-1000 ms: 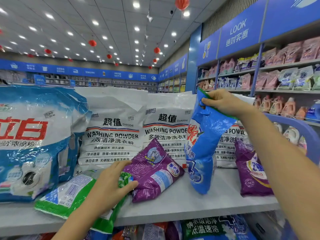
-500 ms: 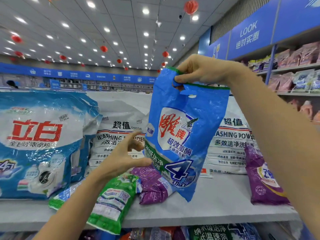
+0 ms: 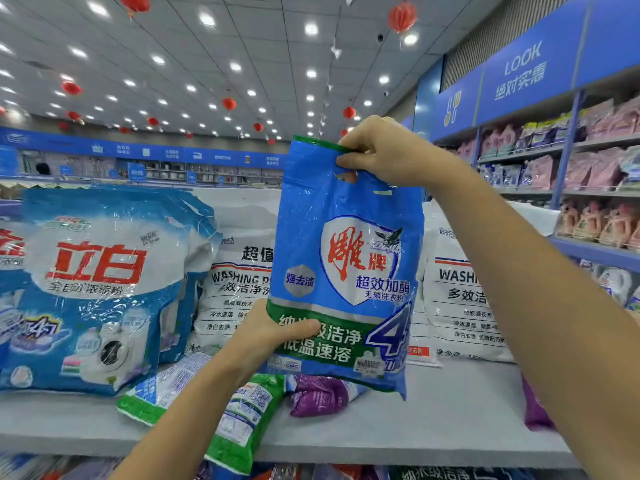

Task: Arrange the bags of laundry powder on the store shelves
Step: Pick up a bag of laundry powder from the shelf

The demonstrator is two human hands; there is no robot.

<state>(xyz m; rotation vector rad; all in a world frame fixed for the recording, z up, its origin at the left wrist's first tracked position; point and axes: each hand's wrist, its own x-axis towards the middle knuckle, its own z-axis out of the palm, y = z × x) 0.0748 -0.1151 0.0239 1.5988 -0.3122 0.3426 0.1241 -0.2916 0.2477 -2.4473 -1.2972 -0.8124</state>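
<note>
The blue bag (image 3: 346, 271) of laundry powder is held upright in the air above the grey shelf (image 3: 433, 427), its face toward the camera, its bottom edge clear of the shelf surface; the right hand (image 3: 384, 154) is clamped on the top edge beside the handle cut-out, fingers curled over the green strip; the left hand (image 3: 270, 337) grips the lower left corner, thumb pressed across the green band on the front, the other fingers hidden behind the bag; the two hands are well apart, one at the top and one at the bottom of the same bag. On the shelf, a large blue and white bag (image 3: 97, 289) stands upright at the left; white bags (image 3: 239, 285) marked WASHING POWDER stand in a row behind, partly hidden by the held bag; a green bag (image 3: 242, 420) lies flat and overhangs the front edge of the shelf; a purple bag (image 3: 318, 394) lies flat just beside it, under the held bag; another purple bag (image 3: 535, 410) shows at the right, mostly hidden by the right forearm. Wall shelves (image 3: 588, 188) at the far right carry pink packs and bottles, too blurred to identify.
</note>
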